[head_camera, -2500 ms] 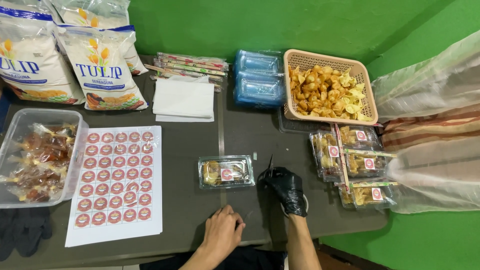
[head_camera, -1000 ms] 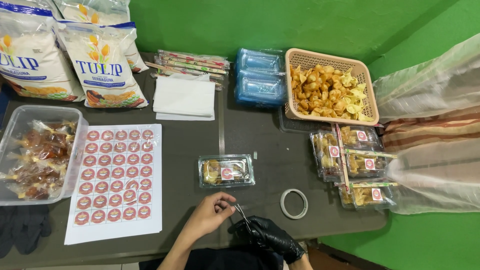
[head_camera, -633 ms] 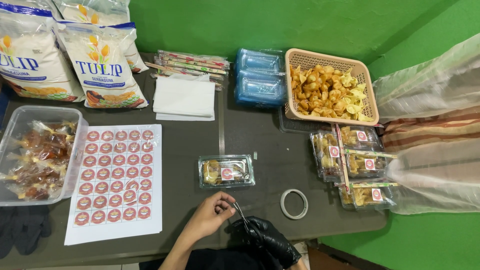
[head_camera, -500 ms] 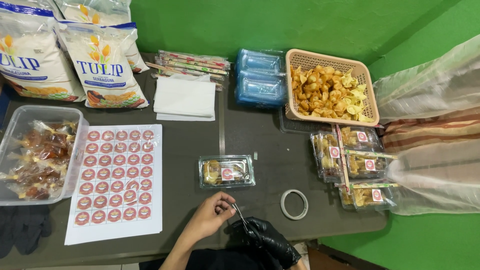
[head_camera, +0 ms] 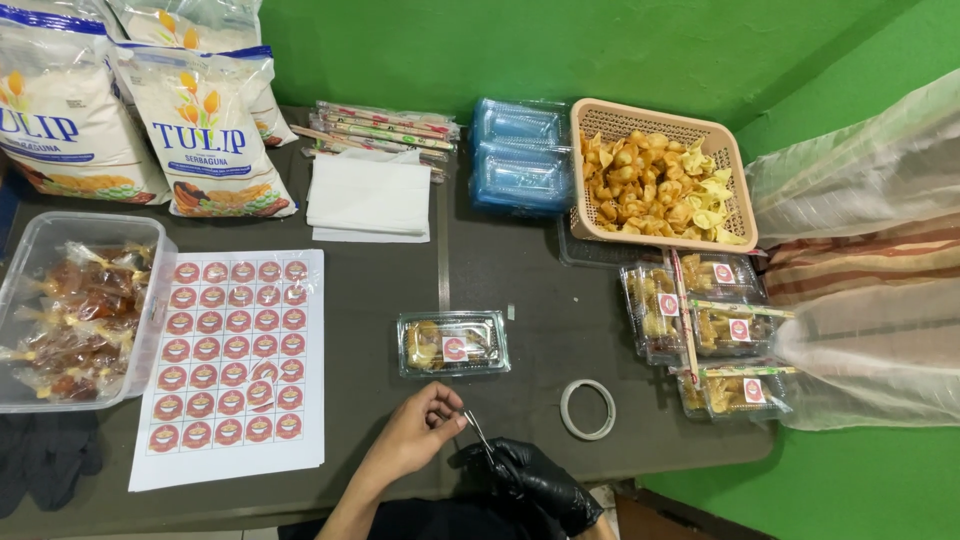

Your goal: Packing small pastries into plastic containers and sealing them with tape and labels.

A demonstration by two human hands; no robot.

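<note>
My bare left hand [head_camera: 415, 437] hovers over the near table edge with thumb and forefinger pinched together. They meet the tip of a thin metal tool [head_camera: 477, 432], like small scissors. What they pinch is too small to see. My right hand [head_camera: 532, 478], in a black glove, grips that tool's other end just right of the left hand. A closed clear snack box with a round red sticker [head_camera: 452, 343] lies just beyond both hands. To the right of them, a roll of clear tape [head_camera: 587, 409] lies flat on the table.
A sheet of round red stickers [head_camera: 232, 350] lies left, beside a clear tub of wrapped sweets [head_camera: 70, 315]. Flour bags [head_camera: 205, 135], white napkins [head_camera: 368, 195], blue lid stacks [head_camera: 520, 160] and a basket of fried snacks [head_camera: 655, 180] line the back. Sealed boxes [head_camera: 705, 330] are stacked right.
My gloved right hand has left the tape roll and come back to the near edge. My left hand has lifted off the table to meet it. Over the last second both hold still.
</note>
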